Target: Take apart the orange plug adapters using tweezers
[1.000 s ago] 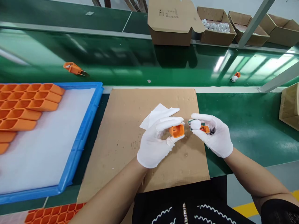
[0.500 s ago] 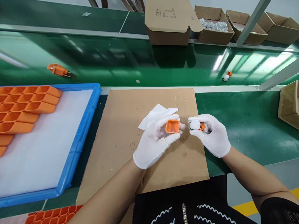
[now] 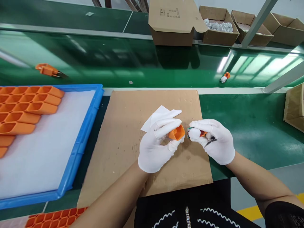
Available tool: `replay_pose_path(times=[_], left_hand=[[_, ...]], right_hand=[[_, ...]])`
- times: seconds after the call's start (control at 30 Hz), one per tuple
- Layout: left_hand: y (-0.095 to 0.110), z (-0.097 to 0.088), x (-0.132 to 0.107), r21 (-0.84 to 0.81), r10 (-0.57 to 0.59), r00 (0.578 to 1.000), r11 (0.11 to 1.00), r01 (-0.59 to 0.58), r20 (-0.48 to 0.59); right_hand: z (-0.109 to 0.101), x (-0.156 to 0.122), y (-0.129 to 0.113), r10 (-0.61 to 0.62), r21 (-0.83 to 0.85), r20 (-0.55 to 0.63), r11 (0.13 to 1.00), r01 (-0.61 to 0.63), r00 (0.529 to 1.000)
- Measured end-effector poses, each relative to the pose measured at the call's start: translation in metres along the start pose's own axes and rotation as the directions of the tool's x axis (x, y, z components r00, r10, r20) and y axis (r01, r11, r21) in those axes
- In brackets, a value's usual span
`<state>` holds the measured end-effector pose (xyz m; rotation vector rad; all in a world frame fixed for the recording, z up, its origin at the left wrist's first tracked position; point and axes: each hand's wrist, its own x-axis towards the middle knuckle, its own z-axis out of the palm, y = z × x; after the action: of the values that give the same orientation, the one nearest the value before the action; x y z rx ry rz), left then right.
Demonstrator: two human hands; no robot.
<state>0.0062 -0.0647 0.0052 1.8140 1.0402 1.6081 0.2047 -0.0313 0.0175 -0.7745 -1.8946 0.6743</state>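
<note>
Over the cardboard sheet (image 3: 133,142), my gloved left hand (image 3: 158,147) is closed around an orange plastic housing (image 3: 177,133), a small hollow shell with its opening showing. Just to the right, my gloved right hand (image 3: 215,141) pinches a small plug insert (image 3: 194,133) with a white round part, an orange piece and a bit of green board. The insert's left end points toward the housing, and a narrow gap lies between them. My fingers hide much of both parts. White paper (image 3: 160,115) lies behind my left hand.
At left a blue tray (image 3: 83,136) holds rows of orange housings (image 3: 40,108). An orange plug (image 3: 48,70) and a small white-and-orange part (image 3: 224,77) lie beyond the sheet. Open cardboard boxes (image 3: 220,37) line the back shelf; a metal post rises at right.
My left hand has turned the orange housing, tilting its opening. My right hand has shifted slightly left with the insert, closer to the housing.
</note>
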Motion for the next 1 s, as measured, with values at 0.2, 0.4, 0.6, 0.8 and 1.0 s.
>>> replay_pose_path(times=[0.2,0.4,0.6,0.8,1.0], left_hand=[[0.007,0.002,-0.001,-0.058,-0.093,0.995,0.994,0.094,0.024],[0.004,0.004,-0.002,-0.236,-0.190,0.982,0.955,0.180,-0.019],[0.004,0.004,-0.002,-0.244,-0.199,0.980,0.952,0.187,-0.026],[0.002,0.003,-0.002,-0.064,-0.094,0.995,0.994,0.092,-0.017],[0.002,0.001,-0.003,0.021,-0.040,0.999,0.999,0.040,0.016]], right_hand=[[0.000,0.004,-0.004,-0.040,-0.001,-0.010,0.999,0.040,0.999],[-0.002,0.004,-0.013,0.023,-0.049,-0.081,0.998,-0.027,0.996],[-0.001,0.004,-0.013,0.047,-0.046,-0.086,0.998,-0.052,0.995],[-0.002,0.002,-0.012,-0.016,-0.204,-0.055,0.979,0.004,0.998],[-0.005,-0.003,-0.006,-0.119,-0.361,-0.007,0.926,0.109,0.993]])
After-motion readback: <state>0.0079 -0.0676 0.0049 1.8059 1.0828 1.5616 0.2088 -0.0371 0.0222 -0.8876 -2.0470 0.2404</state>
